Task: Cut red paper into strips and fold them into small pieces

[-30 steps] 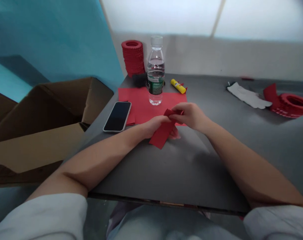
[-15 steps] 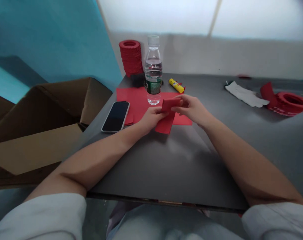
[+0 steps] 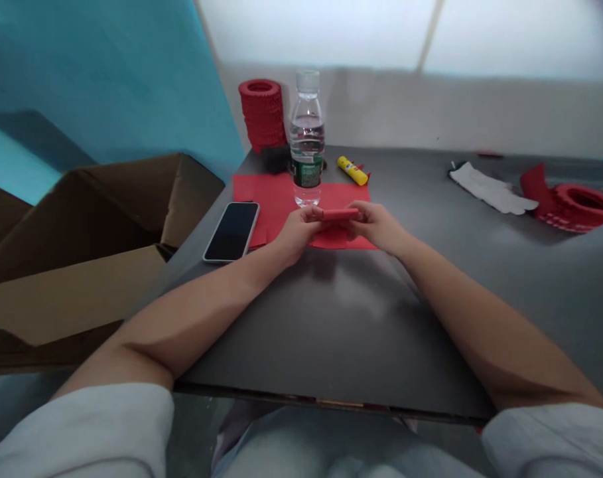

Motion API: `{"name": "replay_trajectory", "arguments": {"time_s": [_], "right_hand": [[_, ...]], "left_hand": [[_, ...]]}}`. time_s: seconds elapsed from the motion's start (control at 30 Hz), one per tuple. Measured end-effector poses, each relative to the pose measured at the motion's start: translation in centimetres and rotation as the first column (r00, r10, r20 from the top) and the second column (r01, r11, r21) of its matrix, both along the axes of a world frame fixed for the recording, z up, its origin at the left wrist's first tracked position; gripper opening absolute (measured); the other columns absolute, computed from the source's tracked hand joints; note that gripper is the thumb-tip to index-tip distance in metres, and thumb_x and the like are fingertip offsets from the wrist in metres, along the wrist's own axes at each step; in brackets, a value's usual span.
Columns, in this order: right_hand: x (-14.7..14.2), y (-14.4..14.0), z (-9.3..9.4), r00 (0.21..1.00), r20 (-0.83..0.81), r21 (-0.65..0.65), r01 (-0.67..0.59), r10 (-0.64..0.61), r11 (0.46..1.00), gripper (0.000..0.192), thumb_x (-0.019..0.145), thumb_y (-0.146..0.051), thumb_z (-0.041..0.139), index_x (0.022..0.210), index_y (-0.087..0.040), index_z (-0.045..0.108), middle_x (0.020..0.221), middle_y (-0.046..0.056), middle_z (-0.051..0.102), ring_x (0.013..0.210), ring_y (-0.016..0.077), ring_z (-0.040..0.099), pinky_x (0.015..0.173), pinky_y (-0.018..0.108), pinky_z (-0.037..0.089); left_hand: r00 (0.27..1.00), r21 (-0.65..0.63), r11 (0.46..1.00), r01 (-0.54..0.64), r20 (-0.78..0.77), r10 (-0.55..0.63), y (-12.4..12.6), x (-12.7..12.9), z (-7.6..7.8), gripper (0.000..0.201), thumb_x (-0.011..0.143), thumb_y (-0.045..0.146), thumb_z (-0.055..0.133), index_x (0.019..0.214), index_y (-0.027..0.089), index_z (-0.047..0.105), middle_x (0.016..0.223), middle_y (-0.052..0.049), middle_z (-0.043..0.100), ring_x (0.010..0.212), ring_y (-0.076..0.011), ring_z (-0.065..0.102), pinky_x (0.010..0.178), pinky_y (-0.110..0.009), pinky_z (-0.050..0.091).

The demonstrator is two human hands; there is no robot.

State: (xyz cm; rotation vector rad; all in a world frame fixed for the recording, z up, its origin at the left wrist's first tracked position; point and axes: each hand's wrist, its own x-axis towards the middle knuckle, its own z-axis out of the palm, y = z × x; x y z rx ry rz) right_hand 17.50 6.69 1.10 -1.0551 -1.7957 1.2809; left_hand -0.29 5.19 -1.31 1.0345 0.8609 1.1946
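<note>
A folded strip of red paper (image 3: pixel 339 214) is held up between my two hands, its folded edge toward me and its lower part hanging below. My left hand (image 3: pixel 300 231) pinches it at the left end. At the right end, my right hand (image 3: pixel 375 226) grips it, with some fingertips hidden behind the paper. Under and beyond my hands lie red paper sheets (image 3: pixel 274 199) on the grey table (image 3: pixel 331 332). A clear water bottle (image 3: pixel 307 143) with a green label stands on the sheets just past my left hand.
A phone (image 3: pixel 231 231) lies at the left edge, beside an open cardboard box (image 3: pixel 82 285). Behind are stacked red paper rings (image 3: pixel 262 116), a dark object (image 3: pixel 275 159) and a yellow glue stick (image 3: pixel 352 170). White gloves (image 3: pixel 490 188) and a red paper roll (image 3: pixel 582 204) lie right.
The red strip has tilted, so its folded top now shows as a narrow edge. My right hand has shifted slightly down, and my left hand's fingers have moved up onto the paper's end.
</note>
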Motion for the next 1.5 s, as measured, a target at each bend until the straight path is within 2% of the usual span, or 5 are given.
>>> {"name": "replay_trajectory", "arguments": {"time_s": [0.27, 0.5, 0.67, 0.93, 1.5], "right_hand": [[0.5, 0.3, -0.7, 0.974, -0.227, -0.175, -0.039, -0.002, 0.984, 0.014, 0.066, -0.02, 0.067, 0.078, -0.019, 0.059, 0.072, 0.002, 0.065, 0.065, 0.015, 0.062, 0.068, 0.033, 0.052], [-0.9, 0.2, -1.8, 0.899, -0.421, -0.243, 0.012, -0.117, 0.97, 0.02, 0.063, -0.021, 0.069, 0.078, -0.019, 0.056, 0.074, 0.001, 0.063, 0.067, 0.0123, 0.06, 0.067, 0.029, 0.049], [0.2, 0.5, -1.3, 0.984, -0.176, -0.115, -0.02, 0.0, 0.993, 0.026, 0.064, -0.02, 0.067, 0.09, -0.018, 0.064, 0.086, 0.005, 0.067, 0.076, 0.0156, 0.061, 0.067, 0.029, 0.048], [2.9, 2.1, -0.6, 0.939, 0.328, 0.168, -0.163, 0.101, 0.972, 0.016, 0.073, -0.026, 0.057, 0.082, -0.017, 0.067, 0.076, 0.001, 0.065, 0.071, 0.0144, 0.057, 0.067, 0.027, 0.043], [1.9, 2.2, -2.4, 0.922, 0.387, 0.161, -0.052, -0.014, 0.986, 0.02, 0.062, -0.006, 0.044, 0.068, -0.017, 0.059, 0.062, 0.0, 0.062, 0.059, 0.0124, 0.06, 0.059, 0.023, 0.045]], "left_hand": [[0.984, -0.176, 0.975, 0.136, 0.137, -0.112, -0.5, -0.4, 1.8, 0.025, 0.059, 0.004, 0.051, 0.075, 0.014, 0.067, 0.072, -0.001, 0.065, 0.066, -0.0124, 0.059, 0.066, -0.024, 0.045], [0.975, -0.032, 0.991, 0.132, 0.187, -0.124, -0.3, -0.2, 1.1, 0.027, 0.063, 0.006, 0.066, 0.085, 0.02, 0.069, 0.084, 0.0, 0.069, 0.082, -0.0124, 0.063, 0.081, -0.025, 0.047], [0.983, 0.114, 0.993, 0.01, -0.184, 0.011, 0.5, -0.9, 0.7, 0.012, 0.067, 0.019, 0.072, 0.078, 0.016, 0.069, 0.07, 0.0, 0.065, 0.065, -0.0096, 0.059, 0.07, -0.024, 0.046], [0.65, 0.48, 0.855, 0.198, -0.717, 0.252, 0.9, -2.4, 0.5, 0.014, 0.075, 0.017, 0.063, 0.085, 0.019, 0.071, 0.081, -0.001, 0.07, 0.075, -0.0135, 0.062, 0.069, -0.021, 0.043], [0.591, 0.486, 0.847, 0.214, -0.755, 0.284, 1.3, -2.3, -0.3, 0.009, 0.072, 0.02, 0.071, 0.079, 0.014, 0.068, 0.071, 0.0, 0.067, 0.065, -0.0109, 0.059, 0.061, -0.021, 0.041]]}}
